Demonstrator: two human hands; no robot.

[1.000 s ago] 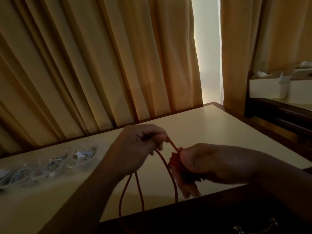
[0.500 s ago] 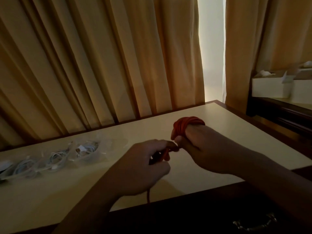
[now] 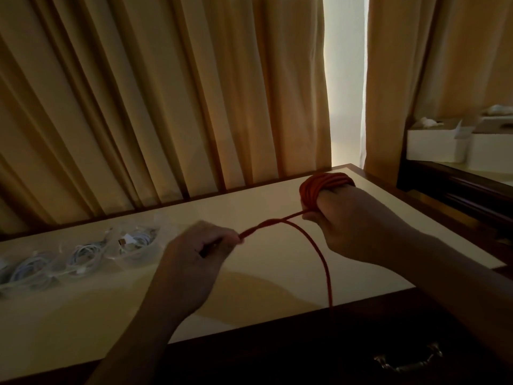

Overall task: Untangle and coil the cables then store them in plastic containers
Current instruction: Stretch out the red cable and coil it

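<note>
A red cable (image 3: 316,245) is wound in several turns around the fingers of my right hand (image 3: 358,220), forming a coil (image 3: 323,186) above the table's far right part. My left hand (image 3: 194,257) pinches the cable's free stretch near the table's middle, pulling it taut toward the coil. From there a loop of the cable arcs down and drops over the table's front edge. Clear plastic containers (image 3: 133,241) holding coiled white cables (image 3: 86,252) lie in a row at the table's left.
The cream table top (image 3: 263,287) has a dark wooden rim and a drawer with a metal handle (image 3: 408,359) below the front edge. Curtains hang close behind. White boxes (image 3: 435,145) stand on a dark sideboard at the right.
My right hand has turned over and lifted, so the red coil now shows on top of its fingers. My left hand moved left and away, drawing the free cable out taut.
</note>
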